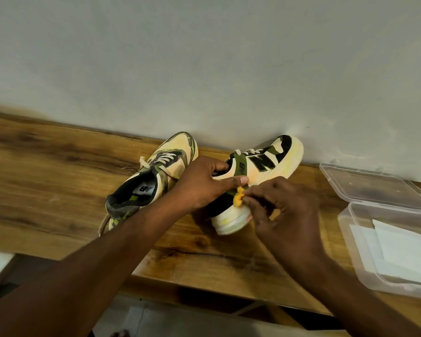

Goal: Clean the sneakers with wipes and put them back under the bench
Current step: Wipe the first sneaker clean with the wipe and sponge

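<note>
Right hand (281, 210) pinching small crumpled yellow wipe (239, 196) against heel of cream, olive and black sneaker (258, 176) on wooden worktop (58, 181), left hand (202, 183) gripping its collar; second, soiled sneaker (151, 181) beside.

Two sneakers on wooden bench (58, 171), toes to wall. Left hand (204, 183) grips collar of right sneaker (258, 176). Right hand (284, 210) pinches small crumpled yellow wipe (239, 196) against its heel side. Left sneaker (153, 176) stands just beside. Open clear plastic box (365, 246) with white wipes (399, 249) at right.
</note>
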A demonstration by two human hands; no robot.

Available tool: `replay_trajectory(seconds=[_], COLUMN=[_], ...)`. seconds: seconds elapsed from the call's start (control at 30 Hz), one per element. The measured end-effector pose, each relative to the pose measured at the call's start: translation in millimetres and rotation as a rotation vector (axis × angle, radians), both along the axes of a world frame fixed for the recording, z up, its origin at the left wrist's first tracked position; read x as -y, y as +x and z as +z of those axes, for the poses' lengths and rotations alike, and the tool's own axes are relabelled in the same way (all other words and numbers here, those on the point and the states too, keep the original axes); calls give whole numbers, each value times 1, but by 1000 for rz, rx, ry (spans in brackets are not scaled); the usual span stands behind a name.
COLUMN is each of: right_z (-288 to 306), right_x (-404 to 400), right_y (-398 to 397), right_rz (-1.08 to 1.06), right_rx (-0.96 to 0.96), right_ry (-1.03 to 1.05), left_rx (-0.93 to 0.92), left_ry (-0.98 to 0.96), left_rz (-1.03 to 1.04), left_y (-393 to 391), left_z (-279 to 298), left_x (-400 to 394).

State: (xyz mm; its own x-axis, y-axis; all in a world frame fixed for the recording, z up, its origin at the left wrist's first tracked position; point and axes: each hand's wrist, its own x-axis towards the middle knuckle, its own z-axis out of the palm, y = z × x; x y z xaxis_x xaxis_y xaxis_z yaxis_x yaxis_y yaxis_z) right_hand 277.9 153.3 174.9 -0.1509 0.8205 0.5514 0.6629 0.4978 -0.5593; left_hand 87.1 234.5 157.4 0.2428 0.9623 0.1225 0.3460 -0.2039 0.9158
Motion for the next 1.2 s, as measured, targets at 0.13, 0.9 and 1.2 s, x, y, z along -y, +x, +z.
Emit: replay_trajectory(seconds=[0.13, 0.9, 1.2], right_z=[-6, -11, 2], right_x=[16, 5, -25], right_y=[-4, -7, 19], right_rz=[137, 80, -133], right_rx=[160, 183, 81], right_ry=[70, 112, 37], left_rx=[10, -91, -115], left_ry=[-39, -52, -53], left_rz=[-9, 62, 81], left_y=[-1, -6, 3], left_z=[1, 3, 2], left_x=[-2, -9, -6])
